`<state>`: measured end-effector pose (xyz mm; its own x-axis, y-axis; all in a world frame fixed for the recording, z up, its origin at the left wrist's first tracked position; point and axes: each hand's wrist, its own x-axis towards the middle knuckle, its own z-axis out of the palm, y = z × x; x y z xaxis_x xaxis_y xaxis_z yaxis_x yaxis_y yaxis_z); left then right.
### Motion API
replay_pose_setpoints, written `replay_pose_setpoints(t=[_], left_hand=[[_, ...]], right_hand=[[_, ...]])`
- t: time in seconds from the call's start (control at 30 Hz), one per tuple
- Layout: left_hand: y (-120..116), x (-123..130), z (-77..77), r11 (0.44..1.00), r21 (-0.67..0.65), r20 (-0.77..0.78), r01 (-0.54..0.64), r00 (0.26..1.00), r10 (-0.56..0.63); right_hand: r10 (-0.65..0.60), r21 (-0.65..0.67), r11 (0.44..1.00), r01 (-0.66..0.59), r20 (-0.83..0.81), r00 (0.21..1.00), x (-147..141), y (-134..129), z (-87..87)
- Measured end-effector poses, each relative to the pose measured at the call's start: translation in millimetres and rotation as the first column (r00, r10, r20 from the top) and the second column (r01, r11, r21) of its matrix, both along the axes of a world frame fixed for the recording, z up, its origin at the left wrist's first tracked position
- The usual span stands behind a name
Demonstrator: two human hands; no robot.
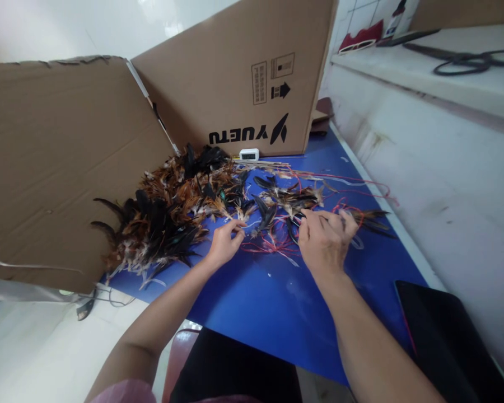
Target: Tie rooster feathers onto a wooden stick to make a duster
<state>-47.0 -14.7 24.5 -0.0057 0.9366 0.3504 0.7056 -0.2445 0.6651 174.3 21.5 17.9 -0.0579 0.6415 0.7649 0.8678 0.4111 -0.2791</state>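
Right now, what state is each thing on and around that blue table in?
Left hand: partly closed, grip unclear
Right hand: curled, grip unclear
Feathers: heaped loosely
Red strings: tangled
Cardboard: standing upright
White device: upright, readout illegible
Black scissors: lying down

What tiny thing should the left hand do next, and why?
Maybe the left hand should gently draw the pale strand by its fingers upward, because that strand seems to run toward the feathers between the hands, and a tangle of red strings lies just below.
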Motion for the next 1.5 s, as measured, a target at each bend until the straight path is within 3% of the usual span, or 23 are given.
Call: replay_pose_setpoints(t=[0.1,0.27,0.5,0.77,0.97,1.17,1.27,1.37,1.43,1.5], left_hand=[[17.5,1.6,-9.6,0.999,0.041,0.113,-0.015,0.994,0.010],[37.5,-0.8,-21.0,0.993,0.084,0.164,-0.084,0.984,0.069],[37.7,-6.6,-26.8,0.960,0.199,0.151,-0.197,0.974,0.169],[23.6,-5.6,-24.2,0.940,0.334,-0.004,-0.067,0.997,0.072],[19.7,-1.4,-22.0,0.855,0.493,-0.113,0.161,0.986,-0.120],[19.9,0.3,-20.1,0.787,0.564,-0.198,0.249,0.966,-0.164],[24.4,-3.8,-21.7,0.792,0.565,-0.185,0.231,0.971,-0.151],[27.4,-5.5,-22.9,0.814,0.545,-0.161,0.198,0.978,-0.131],[27.6,-4.8,-23.0,0.816,0.545,-0.158,0.192,0.980,-0.125],[26.8,-3.8,-22.4,0.812,0.553,-0.157,0.188,0.980,-0.120]], right_hand=[[-0.038,0.002,0.999,0.038,-0.003,0.999,0.0,0.3,0.5],[-0.056,0.009,0.998,0.056,0.004,0.998,-2.1,0.4,2.2],[-0.023,0.026,0.999,0.024,-0.016,1.000,0.7,4.7,-1.2],[0.031,-0.006,0.999,-0.031,0.008,0.999,3.7,11.3,-7.9],[-0.093,-0.052,0.993,0.107,0.216,0.972,-15.5,-0.5,9.0],[-0.105,-0.089,0.988,0.129,0.230,0.967,-21.8,-10.8,18.9],[-0.068,-0.104,0.992,0.078,0.092,0.993,-15.4,-11.7,22.3],[0.043,-0.146,0.986,-0.081,-0.243,0.969,-5.9,-12.9,30.8],[0.093,-0.202,0.949,-0.241,-0.550,0.830,0.9,-16.0,41.8],[0.062,-0.221,0.902,-0.372,-0.784,0.617,7.2,-23.1,57.2]])
